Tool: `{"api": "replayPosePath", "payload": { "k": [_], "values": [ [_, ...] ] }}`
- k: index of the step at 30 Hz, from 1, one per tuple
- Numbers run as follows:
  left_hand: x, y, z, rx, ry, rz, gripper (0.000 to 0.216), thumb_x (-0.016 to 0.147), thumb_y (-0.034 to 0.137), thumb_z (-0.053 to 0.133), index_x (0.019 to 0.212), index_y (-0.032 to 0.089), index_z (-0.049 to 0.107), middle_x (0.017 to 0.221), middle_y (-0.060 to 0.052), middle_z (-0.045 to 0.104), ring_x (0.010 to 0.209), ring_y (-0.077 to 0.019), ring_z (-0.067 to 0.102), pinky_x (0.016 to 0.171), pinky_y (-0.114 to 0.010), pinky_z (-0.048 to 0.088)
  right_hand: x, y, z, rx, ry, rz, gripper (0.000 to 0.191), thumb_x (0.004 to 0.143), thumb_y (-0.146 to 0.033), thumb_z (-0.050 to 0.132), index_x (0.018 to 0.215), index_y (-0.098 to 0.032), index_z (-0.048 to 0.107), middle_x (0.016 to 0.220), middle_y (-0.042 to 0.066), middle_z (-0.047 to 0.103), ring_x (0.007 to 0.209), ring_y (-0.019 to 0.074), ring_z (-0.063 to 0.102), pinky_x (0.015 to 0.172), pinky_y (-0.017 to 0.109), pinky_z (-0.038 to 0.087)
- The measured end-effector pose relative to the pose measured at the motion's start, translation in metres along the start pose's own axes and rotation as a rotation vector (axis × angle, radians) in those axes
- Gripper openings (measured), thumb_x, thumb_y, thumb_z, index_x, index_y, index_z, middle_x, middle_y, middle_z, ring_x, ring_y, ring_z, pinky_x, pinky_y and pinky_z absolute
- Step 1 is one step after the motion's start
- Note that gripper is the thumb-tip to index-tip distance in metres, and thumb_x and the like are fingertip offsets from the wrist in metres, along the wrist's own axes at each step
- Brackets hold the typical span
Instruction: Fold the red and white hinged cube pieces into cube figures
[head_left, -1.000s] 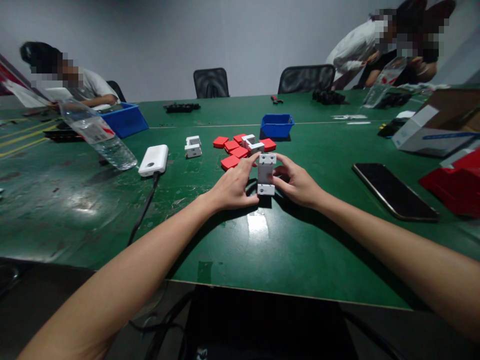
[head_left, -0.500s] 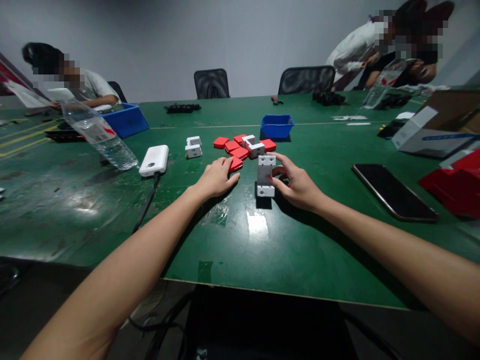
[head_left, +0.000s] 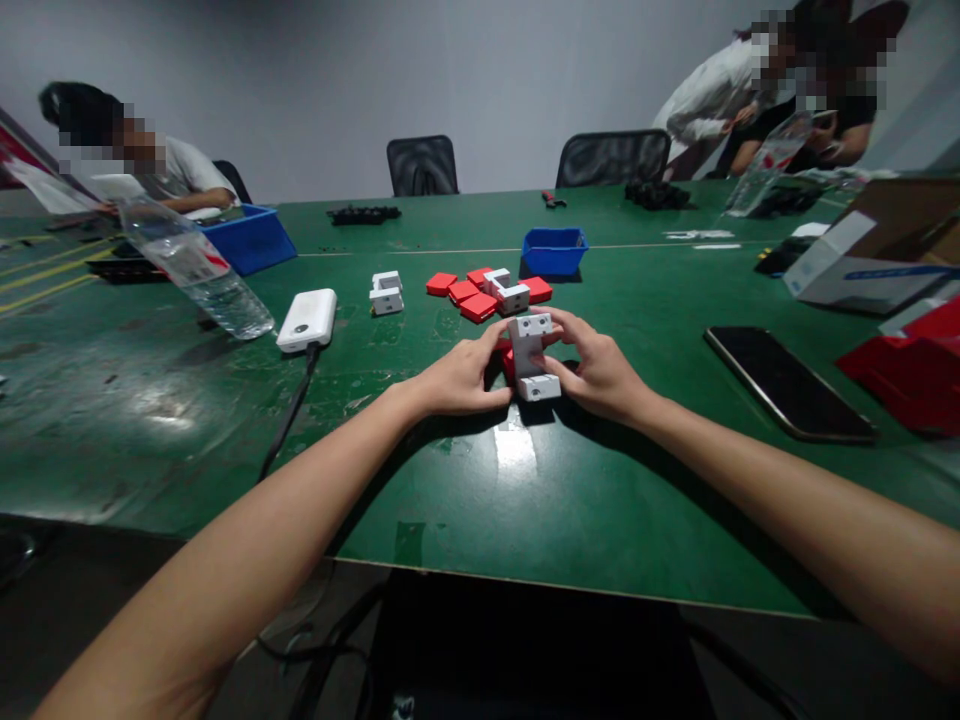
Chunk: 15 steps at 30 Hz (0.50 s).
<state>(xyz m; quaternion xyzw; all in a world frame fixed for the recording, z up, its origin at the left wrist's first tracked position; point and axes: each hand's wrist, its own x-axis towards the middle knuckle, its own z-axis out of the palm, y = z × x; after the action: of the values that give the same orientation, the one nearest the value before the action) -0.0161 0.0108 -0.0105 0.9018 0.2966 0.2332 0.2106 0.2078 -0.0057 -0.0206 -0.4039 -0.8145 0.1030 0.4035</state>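
My right hand (head_left: 596, 372) grips a white plastic bracket (head_left: 531, 356) that stands tilted on the green table (head_left: 465, 470). My left hand (head_left: 459, 378) is closed on a red tile (head_left: 508, 362) and presses it against the bracket's left side; only a sliver of the tile shows. Just beyond lie several more red tiles (head_left: 477, 296) and another white bracket (head_left: 511, 293). A separate white bracket (head_left: 386, 293) sits further left.
A small blue bin (head_left: 554, 250) stands behind the tiles. A white power bank (head_left: 307, 319) with a cable and a water bottle (head_left: 195, 268) lie left. A black phone (head_left: 789, 382) and boxes (head_left: 862, 262) are right. Other people sit at the far corners.
My left hand picked a red tile from the pile and brought it back to the bracket. The right hand tilted the bracket slightly.
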Motion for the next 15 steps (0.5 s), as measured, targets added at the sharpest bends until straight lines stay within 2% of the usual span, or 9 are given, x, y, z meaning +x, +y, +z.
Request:
{"api": "replayPosePath", "payload": {
  "k": [3,5,7,12,15],
  "values": [
    [-0.0013,0.0004,0.0000,-0.118,0.000,0.088,0.111,0.071,0.034,0.077,0.156,0.022,0.006,0.151,-0.020,0.044,0.137,-0.0350,0.048,0.114,-0.054,0.039,-0.0002,-0.0015,0.0001,0.013,-0.003,0.016,0.057,0.081,-0.017,0.060,0.137,-0.023,0.049,0.122,0.010,0.068,0.105,0.0283,0.066,0.091,0.045,0.051],
    [-0.0008,0.0026,0.0015,-0.139,0.017,0.089,0.118,0.067,0.042,0.082,0.155,0.026,0.006,0.158,-0.019,0.033,0.145,-0.0359,0.039,0.119,-0.056,0.033,0.0001,-0.0034,-0.0002,0.026,-0.018,0.046,0.058,0.081,-0.018,0.061,0.137,-0.024,0.049,0.118,0.010,0.070,0.104,0.0281,0.066,0.089,0.044,0.052],
    [0.0006,0.0053,0.0039,-0.130,0.066,0.056,0.117,0.064,0.048,0.085,0.154,0.028,0.013,0.160,-0.019,0.030,0.147,-0.0366,0.035,0.120,-0.057,0.031,0.0007,-0.0056,-0.0008,0.036,-0.032,0.079,0.057,0.081,-0.019,0.062,0.136,-0.025,0.049,0.116,0.009,0.070,0.102,0.0278,0.067,0.088,0.043,0.053],
    [0.0048,0.0079,0.0069,-0.034,0.175,0.057,0.097,0.065,0.043,0.084,0.143,0.022,0.032,0.146,-0.018,0.046,0.137,-0.0346,0.047,0.116,-0.055,0.039,0.0011,-0.0084,-0.0024,0.057,-0.040,0.091,0.057,0.082,-0.018,0.058,0.138,-0.025,0.048,0.114,0.008,0.072,0.103,0.0271,0.068,0.091,0.043,0.053],
    [0.0055,0.0056,0.0053,0.008,0.195,0.065,0.091,0.063,0.033,0.082,0.140,0.020,0.035,0.140,-0.017,0.050,0.133,-0.0339,0.050,0.113,-0.053,0.042,0.0002,-0.0079,-0.0028,0.068,-0.080,0.065,0.068,0.080,-0.010,0.050,0.145,-0.026,0.040,0.120,0.008,0.071,0.108,0.0263,0.067,0.095,0.044,0.052]
  ]
}}
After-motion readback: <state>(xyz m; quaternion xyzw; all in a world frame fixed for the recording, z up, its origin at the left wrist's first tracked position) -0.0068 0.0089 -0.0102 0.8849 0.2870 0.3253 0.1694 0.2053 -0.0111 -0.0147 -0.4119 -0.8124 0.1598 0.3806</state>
